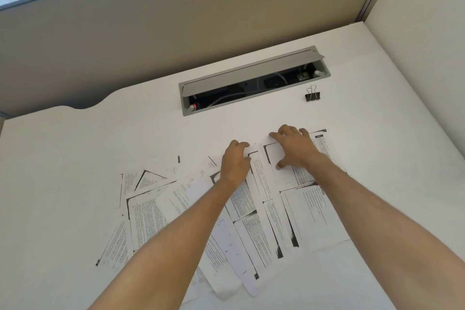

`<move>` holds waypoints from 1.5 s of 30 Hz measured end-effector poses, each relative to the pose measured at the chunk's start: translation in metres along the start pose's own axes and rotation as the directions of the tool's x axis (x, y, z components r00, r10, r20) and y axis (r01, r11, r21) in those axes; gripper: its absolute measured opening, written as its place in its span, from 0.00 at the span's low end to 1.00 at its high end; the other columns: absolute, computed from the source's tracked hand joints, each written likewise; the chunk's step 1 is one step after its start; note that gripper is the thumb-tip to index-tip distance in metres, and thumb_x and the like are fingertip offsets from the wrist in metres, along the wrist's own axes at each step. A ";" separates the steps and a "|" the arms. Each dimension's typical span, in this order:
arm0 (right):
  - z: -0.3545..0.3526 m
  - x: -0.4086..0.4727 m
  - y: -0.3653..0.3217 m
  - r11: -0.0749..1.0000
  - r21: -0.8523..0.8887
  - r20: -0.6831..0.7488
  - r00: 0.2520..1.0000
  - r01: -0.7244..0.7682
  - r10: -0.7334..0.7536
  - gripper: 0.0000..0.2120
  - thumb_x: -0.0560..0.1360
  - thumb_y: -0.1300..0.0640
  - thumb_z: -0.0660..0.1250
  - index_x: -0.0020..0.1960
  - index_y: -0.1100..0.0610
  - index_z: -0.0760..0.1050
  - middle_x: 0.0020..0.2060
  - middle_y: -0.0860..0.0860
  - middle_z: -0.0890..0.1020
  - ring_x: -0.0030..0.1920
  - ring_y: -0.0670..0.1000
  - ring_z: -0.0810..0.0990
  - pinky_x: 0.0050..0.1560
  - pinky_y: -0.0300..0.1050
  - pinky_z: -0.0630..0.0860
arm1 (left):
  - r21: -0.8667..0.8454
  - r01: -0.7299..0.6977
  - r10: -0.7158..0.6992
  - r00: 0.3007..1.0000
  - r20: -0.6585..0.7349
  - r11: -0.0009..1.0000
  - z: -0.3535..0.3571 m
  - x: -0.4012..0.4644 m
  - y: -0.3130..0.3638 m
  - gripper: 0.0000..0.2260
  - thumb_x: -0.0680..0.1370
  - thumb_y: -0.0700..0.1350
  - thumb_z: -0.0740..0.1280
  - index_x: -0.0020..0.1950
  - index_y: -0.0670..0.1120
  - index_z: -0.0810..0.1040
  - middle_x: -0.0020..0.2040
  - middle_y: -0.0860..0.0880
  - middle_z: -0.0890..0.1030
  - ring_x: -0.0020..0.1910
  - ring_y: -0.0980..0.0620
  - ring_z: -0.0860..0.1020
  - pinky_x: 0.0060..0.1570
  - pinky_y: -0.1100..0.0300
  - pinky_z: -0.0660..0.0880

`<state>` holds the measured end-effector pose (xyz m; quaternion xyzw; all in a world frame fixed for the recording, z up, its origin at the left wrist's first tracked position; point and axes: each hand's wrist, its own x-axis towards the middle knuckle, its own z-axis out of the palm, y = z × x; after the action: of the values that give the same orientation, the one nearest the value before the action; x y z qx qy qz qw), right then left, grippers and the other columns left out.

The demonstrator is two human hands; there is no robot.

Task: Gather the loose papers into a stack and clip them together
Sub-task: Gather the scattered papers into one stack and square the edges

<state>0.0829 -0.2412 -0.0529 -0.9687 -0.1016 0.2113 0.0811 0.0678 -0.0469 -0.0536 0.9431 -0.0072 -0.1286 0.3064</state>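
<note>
Several loose printed papers point(307, 211) lie fanned and overlapping across the white desk point(75, 158), spreading from lower left to upper right. My left hand point(235, 162) rests at the top edge of the middle sheets, its fingers curled over a paper edge. My right hand point(294, 147) lies flat, fingers spread, on the top of the right-hand sheets. A black binder clip point(312, 95) with silver handles stands alone on the desk, beyond my right hand and apart from the papers.
A grey cable box point(251, 80) with its lid open is set into the desk behind the papers, wires showing inside. Beige partition walls point(176, 20) close the desk at the back and right. A plant is behind the glass at top left.
</note>
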 end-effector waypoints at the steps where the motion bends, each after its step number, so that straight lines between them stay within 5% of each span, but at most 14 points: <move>1: 0.000 0.000 0.000 1.000 -0.007 -0.002 1.000 0.003 -0.003 0.47 0.61 0.41 0.77 0.75 0.50 0.60 0.68 0.52 0.66 0.71 0.54 0.63 0.73 0.60 0.55 | -0.086 0.041 -0.042 0.999 -0.008 0.995 0.000 0.000 0.003 0.17 0.76 0.35 0.66 0.64 0.43 0.76 0.52 0.46 0.76 0.49 0.50 0.75 0.51 0.62 0.71; 5: 0.002 0.000 0.002 1.000 0.008 -0.018 1.000 0.015 -0.015 0.46 0.60 0.41 0.77 0.73 0.50 0.63 0.67 0.52 0.66 0.69 0.54 0.64 0.72 0.59 0.57 | -0.517 0.301 -0.315 0.947 0.063 0.802 0.000 -0.002 0.010 0.15 0.73 0.36 0.70 0.59 0.45 0.79 0.48 0.47 0.79 0.44 0.51 0.77 0.41 0.67 0.72; 8: 0.007 -0.002 0.002 0.999 0.038 -0.020 0.999 0.032 -0.031 0.47 0.59 0.41 0.78 0.73 0.49 0.63 0.70 0.51 0.63 0.72 0.54 0.60 0.72 0.58 0.57 | -0.648 0.405 -0.388 0.904 0.180 0.645 0.004 -0.006 0.012 0.20 0.72 0.35 0.72 0.62 0.46 0.75 0.47 0.50 0.75 0.43 0.55 0.76 0.38 0.67 0.71; 12: 0.011 -0.006 0.000 0.998 0.014 0.001 0.998 0.058 -0.058 0.50 0.59 0.40 0.77 0.75 0.49 0.59 0.76 0.50 0.57 0.75 0.54 0.54 0.72 0.60 0.55 | -0.708 0.460 -0.432 0.870 0.239 0.536 0.011 -0.009 0.011 0.27 0.69 0.33 0.74 0.66 0.48 0.71 0.58 0.46 0.75 0.55 0.46 0.78 0.51 0.55 0.78; 15: 0.012 -0.008 -0.003 0.997 0.022 -0.004 0.997 0.072 -0.072 0.49 0.59 0.41 0.78 0.75 0.49 0.60 0.76 0.50 0.58 0.76 0.54 0.54 0.73 0.60 0.55 | -0.712 0.473 -0.467 0.855 0.227 0.519 0.012 -0.009 0.013 0.29 0.68 0.32 0.74 0.67 0.48 0.71 0.63 0.43 0.74 0.58 0.43 0.78 0.56 0.51 0.77; 19: 0.011 -0.010 -0.008 0.994 0.049 -0.046 0.994 0.097 -0.095 0.44 0.60 0.43 0.78 0.72 0.51 0.65 0.72 0.49 0.65 0.73 0.52 0.60 0.72 0.58 0.55 | -0.724 0.447 -0.446 0.869 0.212 0.526 0.011 -0.011 0.019 0.30 0.67 0.34 0.75 0.66 0.47 0.72 0.62 0.47 0.73 0.58 0.47 0.76 0.54 0.57 0.74; 25: 0.011 -0.012 -0.018 0.986 0.084 -0.111 0.985 0.143 -0.133 0.33 0.62 0.45 0.77 0.63 0.52 0.72 0.64 0.49 0.73 0.67 0.53 0.68 0.70 0.54 0.58 | -0.724 0.448 -0.436 0.872 0.224 0.525 0.012 -0.014 0.021 0.22 0.66 0.31 0.75 0.56 0.46 0.78 0.53 0.44 0.80 0.46 0.48 0.80 0.50 0.56 0.77; 29: 0.000 -0.021 -0.008 0.969 0.238 -0.293 0.956 0.065 0.007 0.35 0.63 0.43 0.77 0.66 0.51 0.71 0.65 0.51 0.74 0.66 0.54 0.71 0.69 0.55 0.60 | -0.757 0.391 -0.372 0.904 0.210 0.524 0.004 -0.020 0.019 0.17 0.69 0.30 0.71 0.53 0.45 0.80 0.50 0.44 0.82 0.45 0.50 0.80 0.45 0.61 0.76; 34: -0.010 -0.044 0.034 0.766 0.629 -0.369 0.815 -0.134 0.447 0.44 0.60 0.42 0.79 0.71 0.52 0.66 0.69 0.55 0.70 0.66 0.57 0.70 0.67 0.57 0.66 | -0.785 0.365 -0.336 0.918 0.212 0.500 -0.008 -0.029 0.009 0.14 0.70 0.31 0.70 0.51 0.47 0.81 0.52 0.44 0.82 0.47 0.51 0.79 0.47 0.65 0.74; 37: -0.011 -0.059 0.053 0.459 0.881 -0.181 0.815 -0.113 0.550 0.48 0.61 0.46 0.81 0.74 0.51 0.60 0.71 0.54 0.66 0.66 0.55 0.70 0.65 0.53 0.69 | -0.800 0.361 -0.330 0.919 0.217 0.479 -0.012 -0.034 0.006 0.14 0.71 0.31 0.69 0.51 0.46 0.81 0.50 0.47 0.82 0.46 0.53 0.78 0.46 0.67 0.74; 40: -0.009 -0.070 0.065 0.158 0.981 0.039 0.906 -0.116 0.421 0.51 0.53 0.46 0.83 0.71 0.56 0.67 0.66 0.57 0.75 0.61 0.53 0.75 0.65 0.51 0.69 | -0.819 0.355 -0.315 0.922 0.226 0.451 -0.016 -0.038 0.005 0.14 0.72 0.29 0.68 0.50 0.46 0.81 0.46 0.50 0.82 0.46 0.55 0.78 0.46 0.67 0.73; 45: 0.002 -0.077 0.069 0.110 0.979 0.152 0.972 -0.173 0.181 0.42 0.41 0.44 0.85 0.52 0.60 0.82 0.50 0.56 0.86 0.54 0.57 0.84 0.63 0.58 0.74 | -0.829 0.357 -0.270 0.927 0.259 0.431 -0.022 -0.044 0.010 0.15 0.72 0.28 0.66 0.50 0.46 0.81 0.46 0.51 0.82 0.45 0.58 0.78 0.43 0.72 0.72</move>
<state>0.0247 -0.3250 -0.0381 -0.6813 0.1785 0.2308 0.6713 0.0311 -0.0387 -0.0201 0.6392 0.2201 -0.2103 0.7062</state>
